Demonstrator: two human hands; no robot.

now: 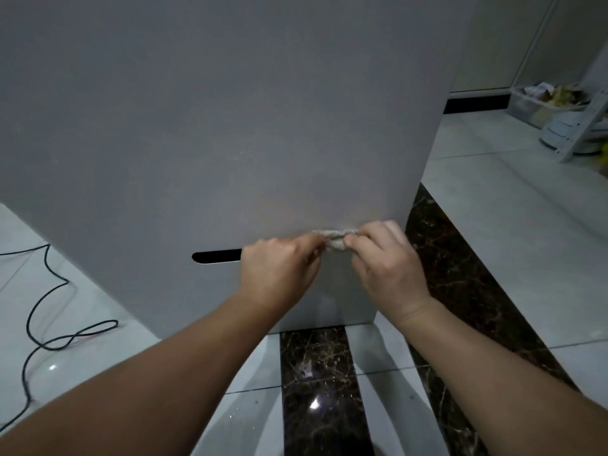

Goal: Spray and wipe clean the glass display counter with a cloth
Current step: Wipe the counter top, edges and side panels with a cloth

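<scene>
A small beige cloth (pixel 335 239) is bunched between both hands, in front of the lower part of a plain grey-white counter panel (pixel 230 126). My left hand (pixel 279 268) pinches the cloth's left end. My right hand (pixel 385 258) grips its right end with curled fingers. Most of the cloth is hidden inside the two hands. A dark slot (pixel 215 256) in the panel runs to the left of my left hand. No glass surface or spray bottle is in view.
A black cable (pixel 49 307) loops over the glossy white floor tiles at the left. Dark marble strips (pixel 319 383) cross the floor below and to the right of the panel. At the far right stand a clear box of clutter (pixel 539 100) and a white rack (pixel 582 126).
</scene>
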